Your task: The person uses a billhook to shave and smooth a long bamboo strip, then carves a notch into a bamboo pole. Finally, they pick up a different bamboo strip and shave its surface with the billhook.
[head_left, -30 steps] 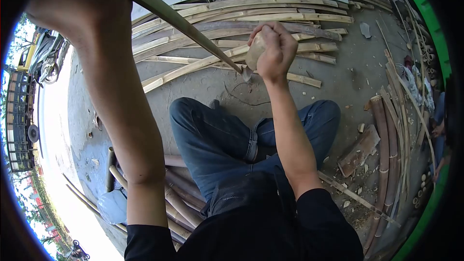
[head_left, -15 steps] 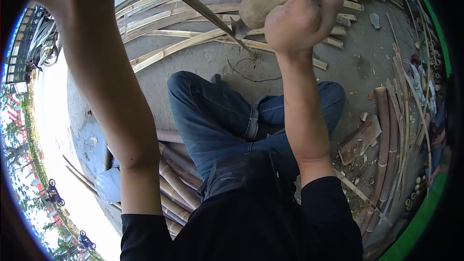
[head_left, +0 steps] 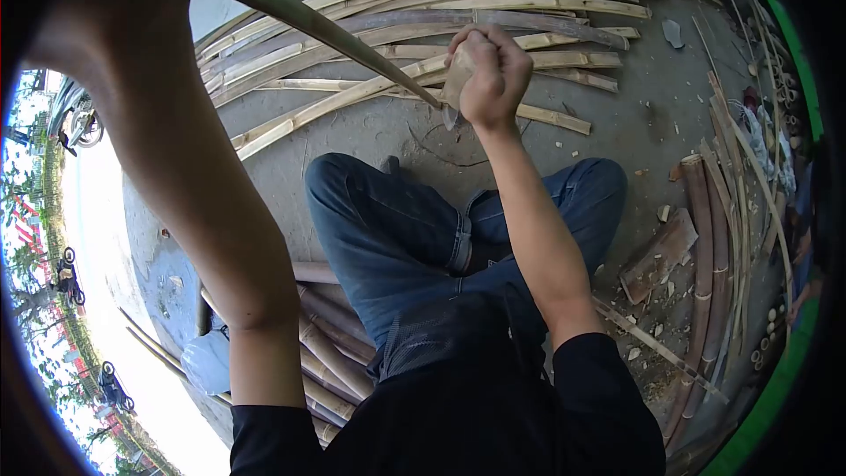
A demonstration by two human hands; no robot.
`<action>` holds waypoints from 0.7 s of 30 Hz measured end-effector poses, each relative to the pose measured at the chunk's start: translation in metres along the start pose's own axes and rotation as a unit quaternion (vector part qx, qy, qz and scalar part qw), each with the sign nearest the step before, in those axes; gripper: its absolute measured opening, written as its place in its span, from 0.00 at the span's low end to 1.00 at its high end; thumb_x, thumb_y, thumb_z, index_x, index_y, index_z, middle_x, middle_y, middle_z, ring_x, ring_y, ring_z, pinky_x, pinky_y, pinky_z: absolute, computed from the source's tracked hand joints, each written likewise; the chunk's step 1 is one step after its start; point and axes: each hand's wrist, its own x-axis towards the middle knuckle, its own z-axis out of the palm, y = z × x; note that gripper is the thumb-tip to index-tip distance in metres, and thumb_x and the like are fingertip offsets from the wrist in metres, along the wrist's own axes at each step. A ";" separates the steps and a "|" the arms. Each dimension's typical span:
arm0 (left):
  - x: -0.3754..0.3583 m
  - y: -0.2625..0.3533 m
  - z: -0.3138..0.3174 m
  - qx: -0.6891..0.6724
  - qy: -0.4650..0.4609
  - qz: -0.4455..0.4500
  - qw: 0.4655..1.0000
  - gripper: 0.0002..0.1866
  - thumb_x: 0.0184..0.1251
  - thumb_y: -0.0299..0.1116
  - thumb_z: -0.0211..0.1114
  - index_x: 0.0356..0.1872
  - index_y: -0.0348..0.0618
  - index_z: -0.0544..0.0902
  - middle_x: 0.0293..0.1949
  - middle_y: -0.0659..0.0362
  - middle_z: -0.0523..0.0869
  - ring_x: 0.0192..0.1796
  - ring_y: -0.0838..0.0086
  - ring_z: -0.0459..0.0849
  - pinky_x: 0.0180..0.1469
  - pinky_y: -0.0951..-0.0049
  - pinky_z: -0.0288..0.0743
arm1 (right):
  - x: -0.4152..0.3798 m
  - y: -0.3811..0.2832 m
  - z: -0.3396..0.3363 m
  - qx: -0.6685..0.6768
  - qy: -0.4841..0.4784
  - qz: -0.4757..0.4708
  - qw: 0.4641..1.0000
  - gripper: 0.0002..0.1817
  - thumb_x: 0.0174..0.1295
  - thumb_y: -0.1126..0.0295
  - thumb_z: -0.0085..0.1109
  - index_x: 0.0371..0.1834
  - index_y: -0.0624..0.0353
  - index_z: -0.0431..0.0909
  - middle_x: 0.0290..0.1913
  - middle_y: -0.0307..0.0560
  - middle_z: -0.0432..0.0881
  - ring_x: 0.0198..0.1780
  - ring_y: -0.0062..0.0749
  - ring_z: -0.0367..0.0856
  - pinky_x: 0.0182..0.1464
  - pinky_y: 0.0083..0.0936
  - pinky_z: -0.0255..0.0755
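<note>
A long bamboo strip [head_left: 308, 22] slants from the upper left down toward the middle, its lower end close to a metal blade [head_left: 449, 116]. My right hand [head_left: 499, 75] is closed around the pale wooden handle [head_left: 457, 78] of this bladed tool, above my crossed legs. My left arm reaches to the upper left corner, where my left hand [head_left: 75, 31] is mostly dark and cut off by the frame edge. The strip's upper end runs close by it; its fingers cannot be made out.
Split bamboo strips [head_left: 308, 115] lie across the floor ahead. At the right are brown bamboo poles [head_left: 702, 273], a wooden block [head_left: 658, 256] with chips, and thin strips. More poles [head_left: 326, 344] lie at my left side, beside a plastic bag [head_left: 207, 361].
My right hand with the tool has moved down and toward me, its blade now at the strip's lower end. The strip has tilted flatter, and more of it shows.
</note>
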 end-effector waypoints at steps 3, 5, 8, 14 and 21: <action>-0.006 -0.009 0.002 0.030 -0.010 -0.026 0.999 0.31 0.75 0.53 0.37 0.41 0.33 0.79 0.31 0.49 0.80 0.28 0.62 0.77 0.36 0.62 0.77 | 0.030 -0.054 -0.007 0.084 -0.002 -0.014 0.996 0.17 0.67 0.70 0.40 0.28 0.69 0.78 0.23 0.52 0.82 0.24 0.32 0.82 0.31 0.27 0.75; -0.001 -0.009 0.004 0.029 -0.010 -0.023 0.999 0.31 0.74 0.53 0.37 0.41 0.32 0.79 0.31 0.49 0.80 0.29 0.62 0.78 0.36 0.62 0.77 | 0.037 -0.052 -0.007 0.068 -0.014 -0.050 0.996 0.19 0.68 0.69 0.37 0.31 0.70 0.78 0.25 0.56 0.83 0.25 0.37 0.83 0.33 0.29 0.78; 0.005 -0.009 -0.003 0.021 0.003 -0.016 1.000 0.31 0.74 0.53 0.37 0.42 0.32 0.78 0.31 0.49 0.80 0.29 0.62 0.78 0.37 0.61 0.77 | 0.048 -0.051 -0.008 0.053 -0.003 -0.022 0.998 0.17 0.67 0.71 0.39 0.31 0.70 0.79 0.25 0.54 0.84 0.24 0.35 0.83 0.33 0.29 0.78; 0.001 -0.005 -0.010 0.039 0.004 -0.020 0.999 0.31 0.74 0.53 0.37 0.42 0.32 0.78 0.32 0.49 0.80 0.29 0.62 0.78 0.37 0.61 0.77 | 0.046 -0.054 0.022 0.082 -0.025 -0.124 0.989 0.17 0.68 0.70 0.46 0.24 0.65 0.79 0.18 0.43 0.79 0.20 0.24 0.76 0.24 0.23 0.68; -0.005 0.000 -0.012 0.045 0.006 -0.022 0.999 0.31 0.74 0.53 0.38 0.42 0.32 0.78 0.32 0.48 0.80 0.30 0.61 0.79 0.38 0.60 0.78 | 0.030 -0.048 0.003 0.109 -0.013 -0.037 0.993 0.14 0.65 0.70 0.47 0.25 0.63 0.80 0.19 0.43 0.79 0.20 0.23 0.76 0.26 0.22 0.69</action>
